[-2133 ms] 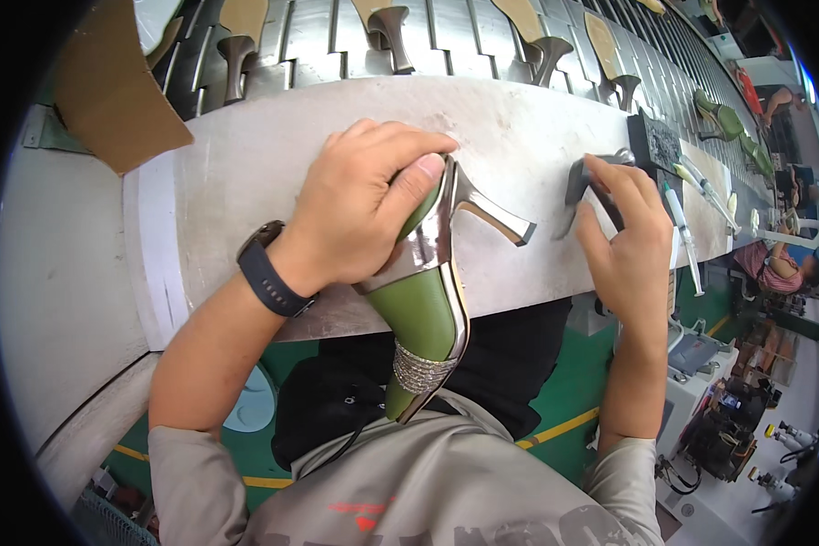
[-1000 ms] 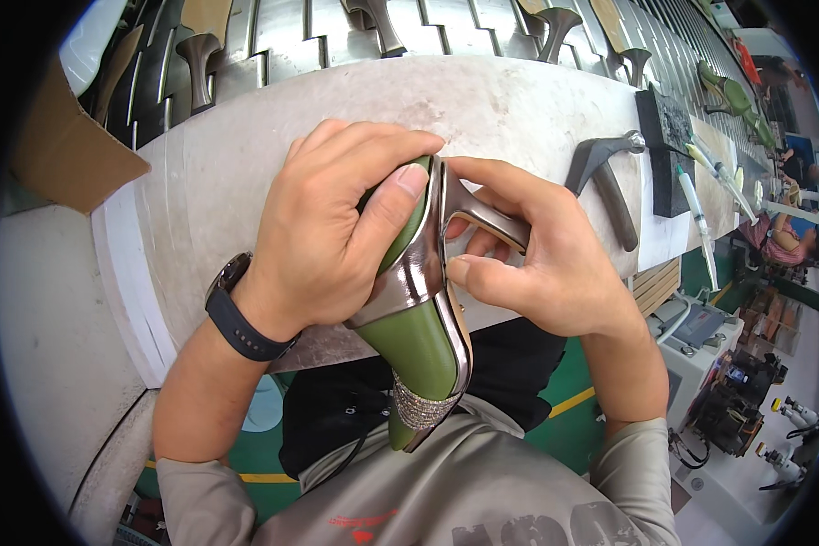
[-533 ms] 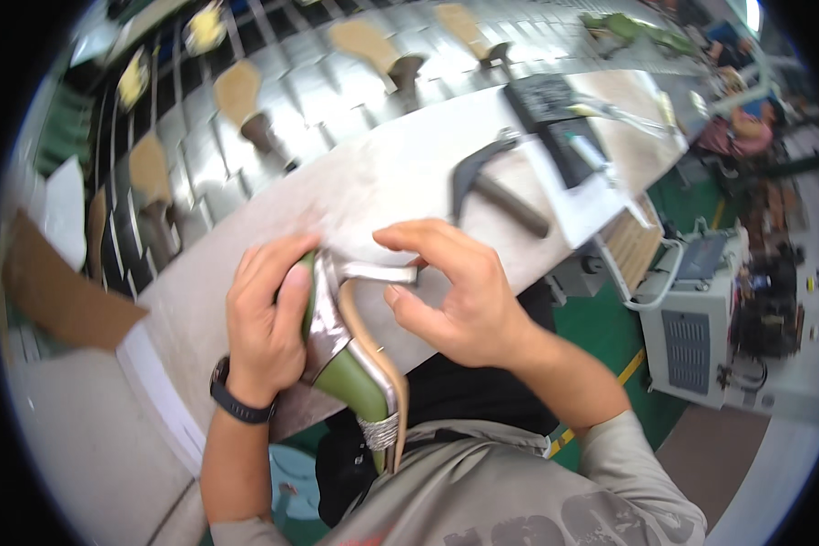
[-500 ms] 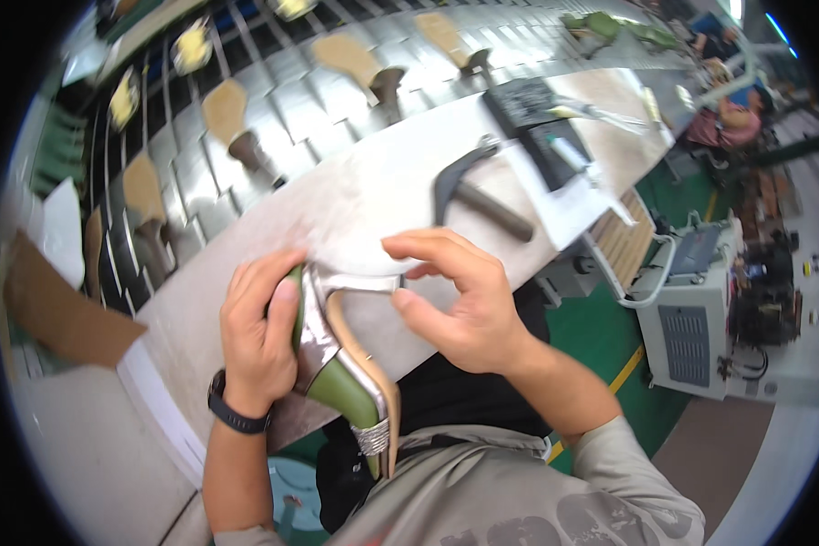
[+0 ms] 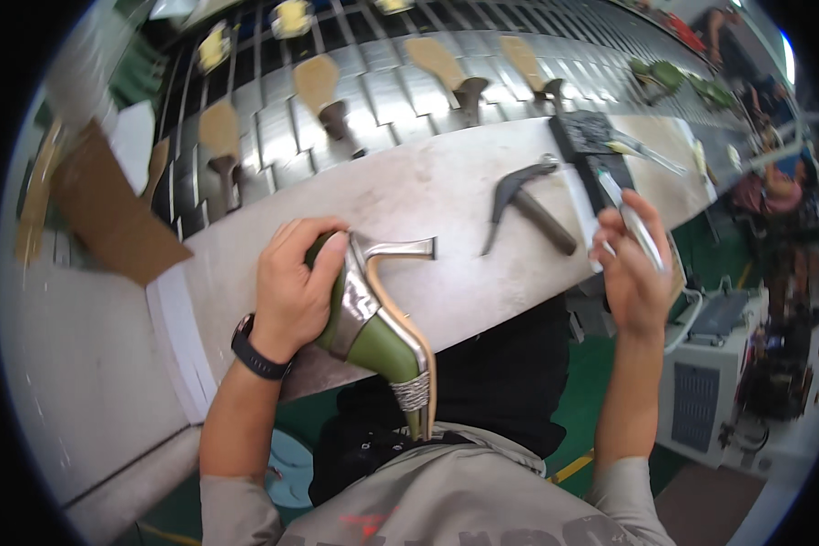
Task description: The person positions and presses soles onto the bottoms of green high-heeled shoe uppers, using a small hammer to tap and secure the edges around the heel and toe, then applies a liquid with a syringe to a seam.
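Note:
My left hand is closed around the heel end of a high-heeled shoe on a green last. Metallic straps and a glittering toe band cross the last. The shoe lies on its side in the air above the bench edge, tan sole and thin silver heel facing right, toe toward my body. Over the right part of the bench, my right hand has its fingers closed on a slim white pen-like tool, pointing up and left. Between the hands lie pincers with one dark curved handle and one brown straight one.
The pale bench spans the front. Behind it a metal slatted conveyor carries several tan soles with heels. A black pad, with brushes beside it, lies at the bench's right. A brown cardboard piece stands left; a machine stands right.
My right hand has left the shoe's heel, moved right and taken the pen-like tool from beside the pad. My left hand still holds the shoe. The whole view has shifted.

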Motion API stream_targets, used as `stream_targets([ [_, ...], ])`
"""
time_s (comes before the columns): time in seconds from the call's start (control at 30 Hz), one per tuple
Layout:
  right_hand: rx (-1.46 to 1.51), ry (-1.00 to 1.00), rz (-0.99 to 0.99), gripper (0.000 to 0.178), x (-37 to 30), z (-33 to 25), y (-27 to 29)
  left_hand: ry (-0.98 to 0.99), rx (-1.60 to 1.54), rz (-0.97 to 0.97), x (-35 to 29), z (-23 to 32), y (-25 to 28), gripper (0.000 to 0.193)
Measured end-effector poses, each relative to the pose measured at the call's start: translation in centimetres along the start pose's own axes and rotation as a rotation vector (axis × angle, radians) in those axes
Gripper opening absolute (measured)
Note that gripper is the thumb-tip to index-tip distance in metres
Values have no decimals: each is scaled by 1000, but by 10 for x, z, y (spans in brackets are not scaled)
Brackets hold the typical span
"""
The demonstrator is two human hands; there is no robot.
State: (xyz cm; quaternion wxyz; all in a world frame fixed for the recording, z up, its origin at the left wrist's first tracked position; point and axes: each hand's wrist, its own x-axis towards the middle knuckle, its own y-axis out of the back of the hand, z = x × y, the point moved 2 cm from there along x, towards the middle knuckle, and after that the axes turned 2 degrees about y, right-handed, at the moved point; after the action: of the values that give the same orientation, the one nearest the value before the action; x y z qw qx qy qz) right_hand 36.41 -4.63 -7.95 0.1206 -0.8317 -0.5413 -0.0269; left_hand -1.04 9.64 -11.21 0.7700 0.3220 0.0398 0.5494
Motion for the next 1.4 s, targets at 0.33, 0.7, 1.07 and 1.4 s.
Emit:
stream_targets([
  [0.33, 120, -172, -671, 101, -102, -7, -139, -17, 12, 10, -2, -9, 3, 21],
  [0.7, 164, -252, -633, 92, -97, -3, -155, -22, 9, 5, -4, -11, 7, 19],
  [1.07, 229, -370, -545, 88, -102, -10, -148, -21, 21, 0, -6, -11, 11, 22],
  [1.4, 153, -437, -475, 89, -107, -24, -152, -36, 26, -5, -6, -13, 12, 22],
])
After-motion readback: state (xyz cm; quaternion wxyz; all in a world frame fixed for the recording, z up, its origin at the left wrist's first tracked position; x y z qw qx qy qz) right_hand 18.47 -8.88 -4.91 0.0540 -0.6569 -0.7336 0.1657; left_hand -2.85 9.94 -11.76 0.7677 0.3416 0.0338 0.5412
